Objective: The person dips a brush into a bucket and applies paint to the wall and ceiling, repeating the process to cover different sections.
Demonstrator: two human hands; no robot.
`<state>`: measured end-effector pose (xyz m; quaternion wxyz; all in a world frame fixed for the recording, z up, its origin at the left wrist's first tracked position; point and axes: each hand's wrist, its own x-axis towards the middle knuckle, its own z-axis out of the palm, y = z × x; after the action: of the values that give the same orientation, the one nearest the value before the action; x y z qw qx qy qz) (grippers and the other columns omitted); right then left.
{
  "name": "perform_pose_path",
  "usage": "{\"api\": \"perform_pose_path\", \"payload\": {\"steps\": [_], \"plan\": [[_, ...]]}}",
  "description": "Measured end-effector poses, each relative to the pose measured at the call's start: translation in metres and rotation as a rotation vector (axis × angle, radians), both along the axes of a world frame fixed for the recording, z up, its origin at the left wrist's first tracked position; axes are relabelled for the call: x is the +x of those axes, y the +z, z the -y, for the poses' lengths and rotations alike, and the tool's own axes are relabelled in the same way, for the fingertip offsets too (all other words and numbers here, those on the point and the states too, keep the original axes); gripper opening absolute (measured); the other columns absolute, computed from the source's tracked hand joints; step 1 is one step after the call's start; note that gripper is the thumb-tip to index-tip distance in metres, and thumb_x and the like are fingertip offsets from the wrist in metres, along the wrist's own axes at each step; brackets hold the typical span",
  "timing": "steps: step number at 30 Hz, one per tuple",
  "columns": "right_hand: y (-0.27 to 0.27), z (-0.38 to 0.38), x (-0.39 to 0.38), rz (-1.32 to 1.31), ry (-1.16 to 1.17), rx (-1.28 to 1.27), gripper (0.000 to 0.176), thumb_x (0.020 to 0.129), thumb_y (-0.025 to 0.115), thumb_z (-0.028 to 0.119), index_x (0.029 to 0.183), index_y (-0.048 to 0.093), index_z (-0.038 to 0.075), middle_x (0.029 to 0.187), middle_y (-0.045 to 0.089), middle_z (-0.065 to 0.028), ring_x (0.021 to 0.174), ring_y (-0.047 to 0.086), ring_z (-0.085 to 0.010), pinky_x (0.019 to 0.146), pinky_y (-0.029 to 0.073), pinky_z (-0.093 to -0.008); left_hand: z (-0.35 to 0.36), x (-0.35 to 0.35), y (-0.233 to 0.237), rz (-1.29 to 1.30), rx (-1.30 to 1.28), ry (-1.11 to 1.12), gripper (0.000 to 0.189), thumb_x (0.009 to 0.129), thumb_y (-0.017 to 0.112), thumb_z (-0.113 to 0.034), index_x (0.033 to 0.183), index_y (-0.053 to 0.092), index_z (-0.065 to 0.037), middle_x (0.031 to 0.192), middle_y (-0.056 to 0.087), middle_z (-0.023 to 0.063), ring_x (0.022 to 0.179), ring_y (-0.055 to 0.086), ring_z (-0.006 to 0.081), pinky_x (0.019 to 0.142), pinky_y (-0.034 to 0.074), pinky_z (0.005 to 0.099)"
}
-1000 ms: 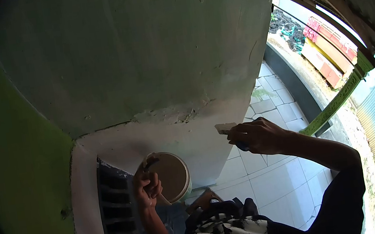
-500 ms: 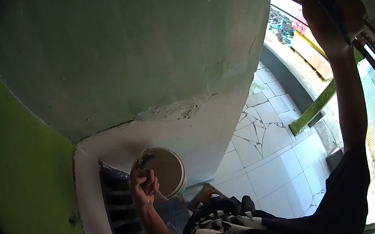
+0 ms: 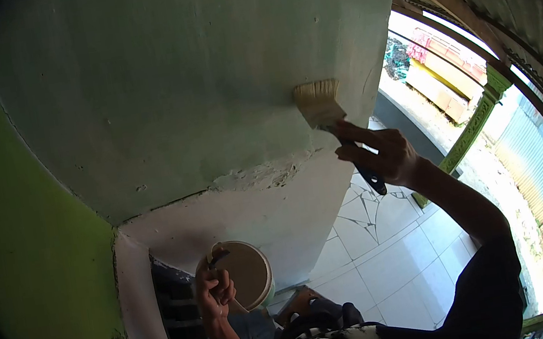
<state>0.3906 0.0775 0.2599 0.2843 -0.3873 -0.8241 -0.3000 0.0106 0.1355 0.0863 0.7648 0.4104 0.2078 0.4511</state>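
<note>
My right hand (image 3: 387, 153) grips the dark handle of a wide flat paintbrush (image 3: 319, 104). Its pale bristles lie against or very near the grey-green wall (image 3: 214, 59), above a rough patch of peeling paint (image 3: 262, 174). Lower down, my left hand (image 3: 216, 294) is closed at the side of a round bucket (image 3: 270, 274) full of greyish-brown liquid. A small object (image 3: 216, 253) with a dark curved part and a tan tip sticks up from the left fingers; its kind I cannot make out.
A bright green wall (image 3: 41, 257) stands at the left, beside a pale ledge (image 3: 140, 313) and dark slats (image 3: 182, 321). White tiled floor (image 3: 396, 266) stretches to the right. Beyond are a green post (image 3: 472, 138) and corrugated sheeting (image 3: 534, 139).
My right hand has come down from the upper right, bringing the paintbrush into view at the wall. The left hand stays by the bucket in much the same pose.
</note>
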Motion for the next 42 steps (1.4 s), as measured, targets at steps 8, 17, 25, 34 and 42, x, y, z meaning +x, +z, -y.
{"api": "perform_pose_path", "payload": {"steps": [8,17,25,34,42], "plan": [[-0.016,-0.007,-0.017,-0.3,-0.213,-0.853,0.018,0.091,0.063,0.017,0.104,0.068,0.007,0.1,0.07,-0.0089,0.088,0.068,-0.0266,0.08,0.054,-0.0374,-0.002,-0.011,-0.002,-0.018,0.012,-0.004,0.058,0.076,0.044,-0.019,0.129,0.049,0.003,0.05,0.027,-0.0014,0.032,0.024,0.008,0.03,0.025,0.0239],[0.22,0.0,-0.01,-0.14,-0.052,0.192,0.018,0.085,0.068,0.0,0.102,0.07,0.003,0.1,0.072,-0.0063,0.094,0.07,-0.0185,0.085,0.057,-0.0286,0.0,-0.02,0.005,-0.007,0.008,0.018,0.06,0.076,0.044,-0.019,0.132,0.046,0.001,0.051,0.027,-0.0011,0.033,0.023,0.0082,0.03,0.025,0.0235],[0.101,-0.014,0.01,-0.108,-0.101,0.163,0.021,0.079,0.073,0.008,0.1,0.07,0.008,0.124,0.062,-0.0149,0.095,0.07,-0.0283,0.074,0.061,-0.0356,0.0,-0.02,0.009,-0.042,0.016,0.019,0.06,0.075,0.044,-0.02,0.132,0.047,0.002,0.052,0.028,-0.0016,0.033,0.024,0.008,0.031,0.025,0.0235],[-0.154,0.038,-0.033,-0.606,-0.103,-0.57,0.017,0.088,0.067,0.011,0.104,0.067,0.008,0.102,0.068,-0.0122,0.08,0.071,-0.0231,0.073,0.06,-0.032,0.001,-0.02,0.004,-0.037,-0.012,0.025,0.056,0.077,0.043,-0.018,0.128,0.049,0.004,0.051,0.025,-0.0022,0.033,0.024,0.0083,0.031,0.025,0.0232],[-0.273,0.038,-0.117,-1.908,-0.076,-0.746,0.031,0.097,0.058,0.02,0.115,0.053,-0.005,0.106,0.063,-0.0185,0.099,0.064,-0.027,0.09,0.054,-0.0312,0.018,-0.032,-0.026,-0.085,-0.056,0.07,0.049,0.076,0.05,-0.021,0.12,0.053,0.001,0.052,0.028,-0.0011,0.037,0.027,0.0106,0.035,0.025,0.0256]]}}
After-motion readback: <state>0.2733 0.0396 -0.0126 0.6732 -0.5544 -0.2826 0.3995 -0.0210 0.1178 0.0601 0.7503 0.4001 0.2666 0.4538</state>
